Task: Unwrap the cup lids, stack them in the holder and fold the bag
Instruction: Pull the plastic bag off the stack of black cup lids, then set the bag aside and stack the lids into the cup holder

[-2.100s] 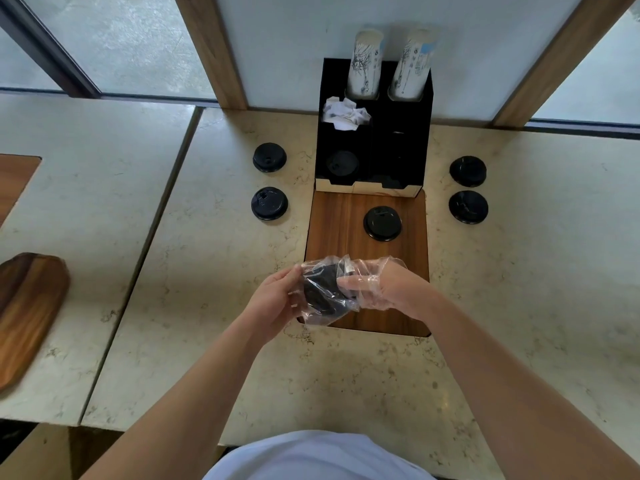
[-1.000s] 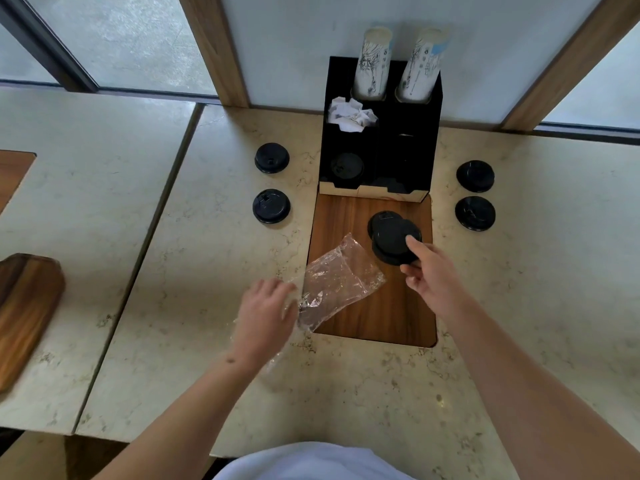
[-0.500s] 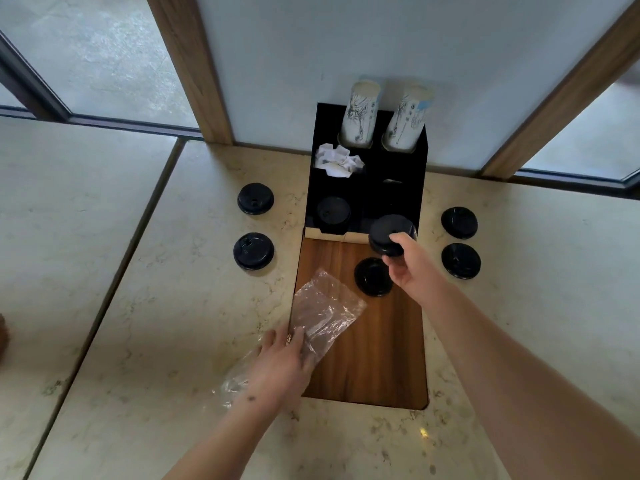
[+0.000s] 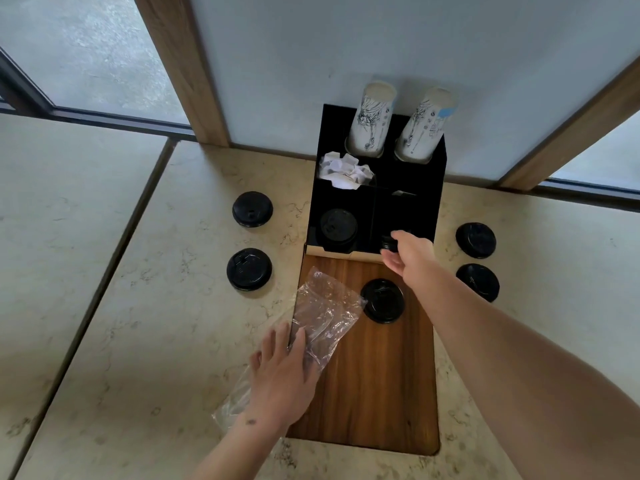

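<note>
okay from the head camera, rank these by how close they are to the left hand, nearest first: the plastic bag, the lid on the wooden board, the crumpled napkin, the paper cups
1. plastic bag, under the left hand.
2. lid on the wooden board, ahead and right.
3. crumpled napkin, in the holder.
4. paper cups, at the holder's back.

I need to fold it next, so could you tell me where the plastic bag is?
The plastic bag lies pinned under the left hand, straddling the wooden inset's left edge.

The holder [image 4: 408, 209] stands just beyond the right-hand fingers [image 4: 398, 237]; one lid [image 4: 382, 300] lies nearer than them, with the bag [image 4: 322, 317] under the left fingers [image 4: 277, 344].
</note>
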A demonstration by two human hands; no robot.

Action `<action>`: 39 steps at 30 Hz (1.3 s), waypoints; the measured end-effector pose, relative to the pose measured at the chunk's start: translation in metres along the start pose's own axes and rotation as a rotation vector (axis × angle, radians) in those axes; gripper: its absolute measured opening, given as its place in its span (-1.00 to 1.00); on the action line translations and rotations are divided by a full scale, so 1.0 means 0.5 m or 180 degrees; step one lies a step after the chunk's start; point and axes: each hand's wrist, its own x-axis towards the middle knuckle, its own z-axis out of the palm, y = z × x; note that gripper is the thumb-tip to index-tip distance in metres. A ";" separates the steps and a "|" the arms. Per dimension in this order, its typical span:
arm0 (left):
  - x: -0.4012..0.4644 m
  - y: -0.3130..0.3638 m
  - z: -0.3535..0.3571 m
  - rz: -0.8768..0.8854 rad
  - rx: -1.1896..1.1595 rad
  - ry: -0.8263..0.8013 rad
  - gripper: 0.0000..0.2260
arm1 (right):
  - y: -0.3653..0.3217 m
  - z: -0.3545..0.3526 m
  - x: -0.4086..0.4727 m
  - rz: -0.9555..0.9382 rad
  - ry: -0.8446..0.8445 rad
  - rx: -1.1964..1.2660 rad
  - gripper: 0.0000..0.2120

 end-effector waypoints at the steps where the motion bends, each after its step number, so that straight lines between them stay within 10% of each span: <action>1: 0.000 0.000 0.001 -0.0008 -0.0008 0.0026 -0.45 | -0.002 0.008 0.005 -0.0001 0.0048 -0.0005 -0.66; 14: 0.009 0.009 -0.015 -0.0073 0.0009 0.0236 -0.52 | -0.016 0.038 -0.014 0.0348 0.0008 -0.0258 -0.72; 18: 0.004 0.007 -0.008 -0.0062 0.0053 0.0275 -0.51 | -0.019 0.013 -0.016 -0.0355 -0.0029 -0.1773 -0.43; 24: -0.014 -0.001 -0.001 -0.0024 -0.0063 0.0392 -0.49 | -0.039 0.014 0.025 -0.2232 -0.0029 -0.3884 -0.53; 29: -0.065 -0.028 -0.006 0.0130 -0.0159 0.0421 -0.49 | -0.037 0.010 0.054 -0.2312 -0.0442 -0.4867 -0.55; 33: -0.105 -0.065 -0.020 -0.0493 -0.0636 0.0595 -0.52 | 0.020 -0.010 -0.015 -0.2978 0.0358 -0.3044 -0.78; 39: -0.169 -0.149 -0.024 -0.1837 -0.1582 0.0596 -0.36 | 0.207 0.000 -0.132 -0.2340 -0.0670 -0.4254 -0.33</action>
